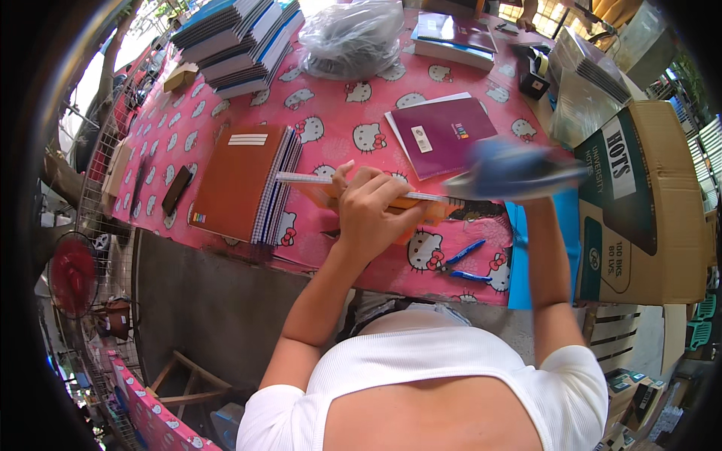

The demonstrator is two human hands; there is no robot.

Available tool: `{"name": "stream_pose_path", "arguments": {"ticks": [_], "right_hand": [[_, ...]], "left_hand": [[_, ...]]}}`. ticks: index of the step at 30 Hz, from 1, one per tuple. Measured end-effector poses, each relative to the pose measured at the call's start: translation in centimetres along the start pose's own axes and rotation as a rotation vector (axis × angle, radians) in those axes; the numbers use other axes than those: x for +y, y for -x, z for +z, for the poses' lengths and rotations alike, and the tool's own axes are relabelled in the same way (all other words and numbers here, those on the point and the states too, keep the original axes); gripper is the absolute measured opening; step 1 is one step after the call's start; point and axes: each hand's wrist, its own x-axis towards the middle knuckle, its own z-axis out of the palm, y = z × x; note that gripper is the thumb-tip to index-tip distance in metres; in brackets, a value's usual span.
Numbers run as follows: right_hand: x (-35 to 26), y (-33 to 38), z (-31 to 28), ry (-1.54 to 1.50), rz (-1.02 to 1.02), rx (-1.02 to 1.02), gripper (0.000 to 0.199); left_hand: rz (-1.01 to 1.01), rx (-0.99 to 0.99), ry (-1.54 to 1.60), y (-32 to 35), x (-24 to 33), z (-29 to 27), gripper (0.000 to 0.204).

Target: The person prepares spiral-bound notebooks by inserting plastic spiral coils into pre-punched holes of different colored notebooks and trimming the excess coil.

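Note:
My left hand (368, 207) is closed round an orange notebook (322, 195), which stands on its edge above the pink table cover with its white page edge up. At the notebook's right end a wire coil shows. My right hand is hidden behind a blue-and-grey object (519, 169), smeared by motion; the object is raised at the end of my right arm, close to the notebook's coil end, and its kind cannot be made out. Blue-handled pliers (460, 264) lie open near the table's front edge. A purple notebook (444, 131) lies flat beyond my hands.
Left of my hand is a stack of brown notebooks (237, 177), beside a dark phone-like object (177, 189). Tall notebook stacks (233, 45) and a clear plastic bag (352, 41) stand at the back. A cardboard box (677, 195) and blue sheet (519, 263) are at right.

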Motion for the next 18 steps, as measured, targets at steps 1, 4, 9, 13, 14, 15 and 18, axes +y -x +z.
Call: {"name": "stream_pose_path", "arguments": {"ticks": [1, 4, 9, 13, 14, 15, 18], "right_hand": [[0.0, 0.0, 0.6, 0.355, 0.086, 0.001, 0.037], [-0.1, -0.8, 0.5, 0.159, 0.034, -0.076, 0.039], [0.0, -2.4, 0.2, 0.989, 0.239, -0.042, 0.040], [-1.7, -2.7, 2.2, 0.543, 0.109, -0.054, 0.045], [-1.6, -3.5, 2.9, 0.594, 0.192, -0.105, 0.049], [-1.3, -3.2, 2.7, 0.592, 0.192, -0.087, 0.049], [0.1, -3.2, 1.1, -0.057, 0.058, -0.011, 0.056]], "left_hand": [[-0.004, -0.011, 0.001, -0.3, 0.0, 0.1, 0.022], [-0.013, -0.048, -0.004, 0.0, -0.1, -0.2, 0.023], [-0.085, -0.098, 0.106, -0.9, 0.5, -0.4, 0.038], [-0.180, -0.108, 0.142, -0.7, -0.5, -0.9, 0.059], [-0.152, -0.137, 0.058, -1.0, -0.4, -1.1, 0.057], [-0.124, -0.164, -0.026, -1.0, -0.2, -1.3, 0.056], [-0.170, -0.149, -0.186, -0.9, -0.3, -2.3, 0.043]]}}
